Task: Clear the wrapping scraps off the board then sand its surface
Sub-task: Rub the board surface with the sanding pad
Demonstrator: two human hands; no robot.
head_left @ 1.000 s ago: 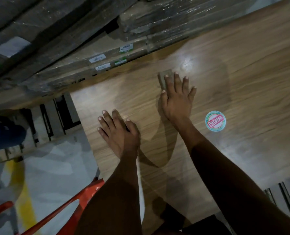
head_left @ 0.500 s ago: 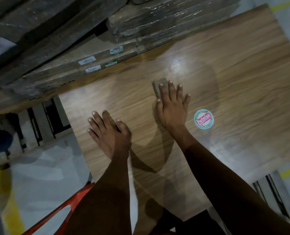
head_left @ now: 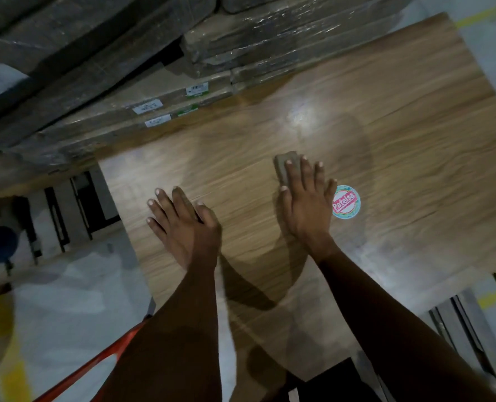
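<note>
A wood-grain board [head_left: 386, 134] lies flat in front of me. My right hand [head_left: 306, 207] presses flat on a small grey-brown sanding pad [head_left: 283, 166], whose far end sticks out from under my fingertips. My left hand [head_left: 183, 224] rests flat on the board near its left edge, fingers spread, holding nothing. A round red and teal sticker [head_left: 346, 202] sits on the board just right of my right hand. I see no wrapping scraps on the board's surface.
Plastic-wrapped packs of boards with white labels [head_left: 165, 91] are stacked along the far side. An orange metal frame [head_left: 102, 358] stands at the lower left over a grey floor with yellow lines. Dark slats [head_left: 470, 323] show at the lower right.
My right hand has slid the sanding pad back toward me and to the right, ending next to the sticker. My left hand has stayed flat on the board.
</note>
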